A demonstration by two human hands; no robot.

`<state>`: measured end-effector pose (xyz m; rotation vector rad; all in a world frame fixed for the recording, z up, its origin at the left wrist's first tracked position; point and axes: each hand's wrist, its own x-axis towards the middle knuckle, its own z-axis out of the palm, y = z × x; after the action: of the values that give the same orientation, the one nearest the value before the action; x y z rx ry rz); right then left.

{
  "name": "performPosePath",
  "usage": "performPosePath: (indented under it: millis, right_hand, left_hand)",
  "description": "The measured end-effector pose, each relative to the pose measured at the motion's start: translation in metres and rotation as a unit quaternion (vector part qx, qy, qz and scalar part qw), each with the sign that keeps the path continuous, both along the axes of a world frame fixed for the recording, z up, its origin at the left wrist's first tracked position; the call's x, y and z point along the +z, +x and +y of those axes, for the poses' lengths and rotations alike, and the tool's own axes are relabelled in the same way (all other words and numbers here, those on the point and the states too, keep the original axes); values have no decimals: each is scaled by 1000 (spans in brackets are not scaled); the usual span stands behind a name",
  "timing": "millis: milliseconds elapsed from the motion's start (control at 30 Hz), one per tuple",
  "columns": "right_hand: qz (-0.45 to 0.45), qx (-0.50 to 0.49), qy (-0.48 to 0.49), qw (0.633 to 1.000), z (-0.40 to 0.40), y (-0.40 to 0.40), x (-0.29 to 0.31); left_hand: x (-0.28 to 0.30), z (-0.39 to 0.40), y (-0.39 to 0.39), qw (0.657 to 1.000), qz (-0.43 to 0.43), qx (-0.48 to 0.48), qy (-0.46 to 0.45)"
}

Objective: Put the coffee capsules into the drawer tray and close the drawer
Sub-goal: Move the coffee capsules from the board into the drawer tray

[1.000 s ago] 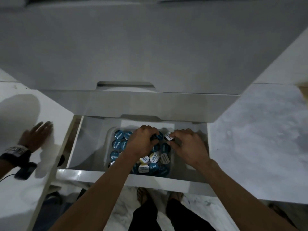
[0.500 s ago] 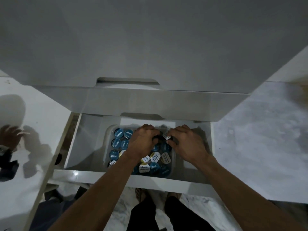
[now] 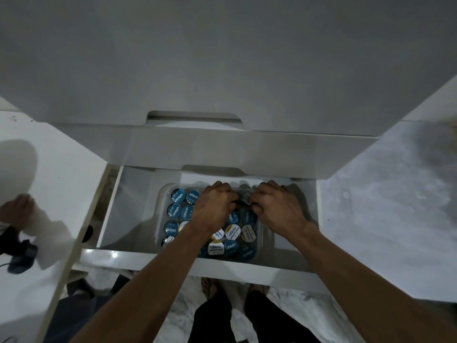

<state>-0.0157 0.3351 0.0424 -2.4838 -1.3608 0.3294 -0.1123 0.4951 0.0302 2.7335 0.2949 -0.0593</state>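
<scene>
The left hand [image 3: 214,209] and right hand [image 3: 278,209] are curling together, pinching one capsule [image 3: 245,198] at the tray's [image 3: 259,227] far edge inside the open drawer [image 3: 173,262]. Seating is underway; next, releasing, withdrawing, pushing it closed.

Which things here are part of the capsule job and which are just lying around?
Job: coffee capsules, clear tray, open drawer, left hand, right hand.
Lying about: another person's hand, dark device on the white surface.

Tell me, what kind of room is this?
Probably a kitchen: white cabinet drawers, one pulled open, hold a clear tray of coffee capsules, and marble-look flooring lies alongside.
</scene>
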Motion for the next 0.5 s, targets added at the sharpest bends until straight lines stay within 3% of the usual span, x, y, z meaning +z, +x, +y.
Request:
performPosePath:
  millis: [500]
  right_hand:
    - [14, 0, -19, 1000, -4, -7, -1]
  left_hand:
    - [-2, 5, -12, 999, 16, -31, 14]
